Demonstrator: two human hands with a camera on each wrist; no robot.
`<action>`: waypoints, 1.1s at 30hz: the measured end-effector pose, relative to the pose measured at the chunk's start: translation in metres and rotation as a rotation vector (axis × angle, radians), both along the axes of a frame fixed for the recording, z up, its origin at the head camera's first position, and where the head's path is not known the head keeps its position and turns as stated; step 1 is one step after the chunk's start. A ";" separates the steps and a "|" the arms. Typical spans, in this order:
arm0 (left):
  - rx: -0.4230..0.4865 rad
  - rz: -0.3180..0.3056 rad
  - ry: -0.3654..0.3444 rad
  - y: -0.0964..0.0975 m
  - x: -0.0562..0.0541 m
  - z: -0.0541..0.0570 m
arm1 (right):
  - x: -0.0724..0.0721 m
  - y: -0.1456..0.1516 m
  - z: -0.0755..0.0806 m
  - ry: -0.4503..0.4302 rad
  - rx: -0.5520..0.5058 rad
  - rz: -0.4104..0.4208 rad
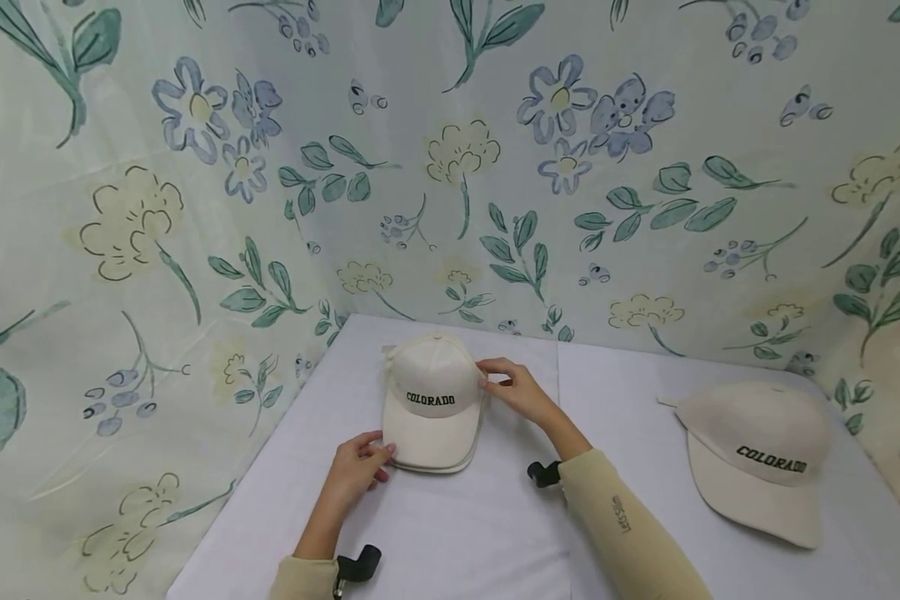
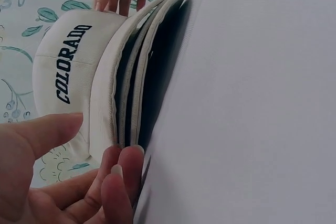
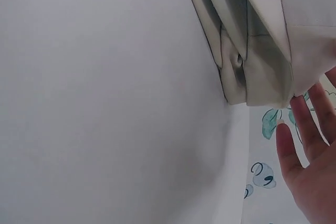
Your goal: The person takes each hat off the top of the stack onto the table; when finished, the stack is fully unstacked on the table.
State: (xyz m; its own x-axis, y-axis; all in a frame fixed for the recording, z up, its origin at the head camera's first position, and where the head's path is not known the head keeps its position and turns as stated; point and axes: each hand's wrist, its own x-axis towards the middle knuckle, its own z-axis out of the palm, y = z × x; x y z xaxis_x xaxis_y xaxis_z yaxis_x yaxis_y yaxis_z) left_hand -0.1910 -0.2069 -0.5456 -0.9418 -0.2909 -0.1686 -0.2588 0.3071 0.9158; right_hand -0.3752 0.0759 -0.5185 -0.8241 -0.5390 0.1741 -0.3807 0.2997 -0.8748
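Note:
A stack of cream baseball caps stands on the white-covered table. The top cap bears dark COLORADO lettering, and several brims show nested one under another in the left wrist view. At the near left corner of the brims is my left hand; its fingertips touch the brim edges while the thumb lies nearer the crown. My right hand touches the right side of the top cap's crown with extended fingers. Part of that hand falls outside the right wrist view.
Another cream COLORADO cap lies on the right of the table, its brim facing me. A floral curtain hangs behind and to the left of the white tablecloth. Black wrist cameras sit on both wrists.

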 end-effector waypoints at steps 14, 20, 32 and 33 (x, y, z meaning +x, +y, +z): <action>0.088 0.064 0.043 0.003 -0.002 -0.001 | -0.001 -0.007 -0.006 0.029 -0.081 -0.120; 0.133 0.088 0.061 0.004 -0.003 -0.001 | 0.000 -0.010 -0.005 0.021 -0.093 -0.158; 0.285 0.146 0.102 0.003 -0.005 -0.004 | 0.008 -0.014 0.008 0.024 -0.115 -0.177; 0.298 0.148 0.108 0.003 -0.005 -0.004 | 0.012 -0.014 0.013 0.019 -0.119 -0.173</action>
